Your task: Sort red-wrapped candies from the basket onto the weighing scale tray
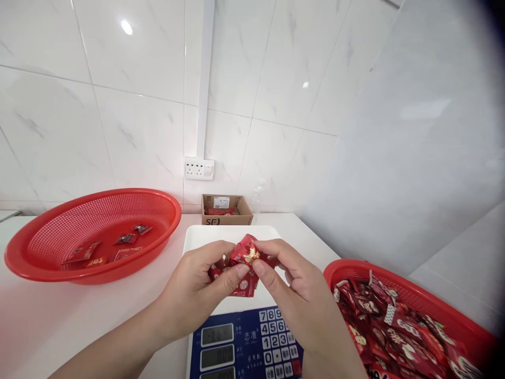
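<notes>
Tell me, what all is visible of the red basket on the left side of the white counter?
The basket is a wide oval, bright red, and looks like moulded plastic, with a smooth rim and a finely perforated mesh wall. It rests on the white counter, left of the scale. Several flat red packets lie loose inside on its bottom, with much of the bottom still showing.

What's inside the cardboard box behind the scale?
Red wrapped packets lie in the cardboard box; its front wall hides anything lower down, so the count can't be seen.
</notes>
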Available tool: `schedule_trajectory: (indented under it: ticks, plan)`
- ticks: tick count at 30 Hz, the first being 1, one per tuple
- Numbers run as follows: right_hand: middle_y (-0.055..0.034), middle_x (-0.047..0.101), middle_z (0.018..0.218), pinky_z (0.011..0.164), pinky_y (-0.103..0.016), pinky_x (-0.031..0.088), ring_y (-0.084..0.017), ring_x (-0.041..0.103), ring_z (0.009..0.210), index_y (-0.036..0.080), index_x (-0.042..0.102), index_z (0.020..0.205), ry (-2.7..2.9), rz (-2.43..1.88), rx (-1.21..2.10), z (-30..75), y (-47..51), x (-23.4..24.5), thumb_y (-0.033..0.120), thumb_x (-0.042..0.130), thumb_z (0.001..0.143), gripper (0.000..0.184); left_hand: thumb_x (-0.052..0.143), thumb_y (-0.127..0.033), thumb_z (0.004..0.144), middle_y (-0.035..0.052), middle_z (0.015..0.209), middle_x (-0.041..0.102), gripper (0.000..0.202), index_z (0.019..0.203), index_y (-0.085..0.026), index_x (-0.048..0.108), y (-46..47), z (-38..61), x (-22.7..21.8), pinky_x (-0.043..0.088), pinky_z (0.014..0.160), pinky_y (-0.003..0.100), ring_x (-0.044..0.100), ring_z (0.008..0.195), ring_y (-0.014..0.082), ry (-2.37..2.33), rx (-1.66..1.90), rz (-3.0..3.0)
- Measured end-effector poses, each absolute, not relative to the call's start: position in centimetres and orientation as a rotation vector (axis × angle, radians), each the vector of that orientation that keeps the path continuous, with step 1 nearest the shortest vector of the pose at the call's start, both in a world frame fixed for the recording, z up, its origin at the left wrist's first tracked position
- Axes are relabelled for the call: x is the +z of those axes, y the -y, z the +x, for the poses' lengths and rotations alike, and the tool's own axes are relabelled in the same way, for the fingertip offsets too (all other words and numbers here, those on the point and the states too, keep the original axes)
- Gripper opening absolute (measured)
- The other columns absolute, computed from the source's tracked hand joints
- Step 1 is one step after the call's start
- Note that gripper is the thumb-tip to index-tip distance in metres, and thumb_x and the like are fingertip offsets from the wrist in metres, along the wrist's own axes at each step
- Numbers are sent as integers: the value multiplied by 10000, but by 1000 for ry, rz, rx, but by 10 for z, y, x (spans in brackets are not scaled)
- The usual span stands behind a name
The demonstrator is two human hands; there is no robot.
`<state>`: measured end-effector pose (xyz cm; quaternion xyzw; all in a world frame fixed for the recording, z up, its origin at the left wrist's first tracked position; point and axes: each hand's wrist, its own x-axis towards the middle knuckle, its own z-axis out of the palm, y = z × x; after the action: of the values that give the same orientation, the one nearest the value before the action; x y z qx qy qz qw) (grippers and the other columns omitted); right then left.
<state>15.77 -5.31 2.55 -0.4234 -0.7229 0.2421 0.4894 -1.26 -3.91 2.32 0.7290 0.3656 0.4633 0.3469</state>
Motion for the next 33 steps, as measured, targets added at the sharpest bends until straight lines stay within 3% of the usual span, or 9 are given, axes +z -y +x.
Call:
schedule_trajectory:
  ticks: [8,13,17,20,24,29,33]
  plan:
    - [-32,700,926,763,-310,522,-190,645,847,250,627,976,1497,-943,746,150,54,23,343,579,900,129,570,-331,866,-27,672,537,163,801,-182,581,35,-5,17,403,538,213,459,598,110,-791,1055,1790]
    - [-9,656,861,739,-295,498,-174,598,808,262,615,926,1461,-913,824,148,52,19,350,623,856,113,473,-347,933,-42,627,423,286,703,-181,509,35,-8,18,310,499,211,364,567,100,-704,1095,1792]
    - [14,542,685,574,-252,413,-142,482,631,220,556,743,1509,-890,892,151,51,19,526,672,783,330,476,-361,937,-45,621,377,348,642,-181,440,38,-14,21,270,492,222,314,559,96,-599,974,1767]
    - [28,422,598,502,-250,333,-128,386,554,210,475,636,1609,-844,972,150,54,22,629,608,789,465,486,-373,936,-45,625,365,355,644,-179,432,40,-17,22,244,486,228,296,557,93,-568,866,1764]
    - [13,391,572,504,-276,340,-142,382,536,211,438,585,1640,-783,959,146,58,25,649,469,862,519,512,-426,916,-44,626,356,398,623,-174,421,41,-21,23,230,486,235,289,556,89,-518,827,1704]
    - [18,405,577,495,-258,316,-126,372,537,199,468,613,1677,-654,965,141,56,24,630,543,836,490,514,-393,915,-52,604,352,376,625,-174,420,42,-26,25,227,469,224,282,535,81,-504,843,1686]
    - [49,301,531,452,-246,235,-93,279,485,202,335,573,1732,-662,842,139,54,21,617,490,877,537,506,-309,907,-49,586,370,325,623,-175,422,42,-29,26,248,476,222,294,536,84,-492,808,1785]
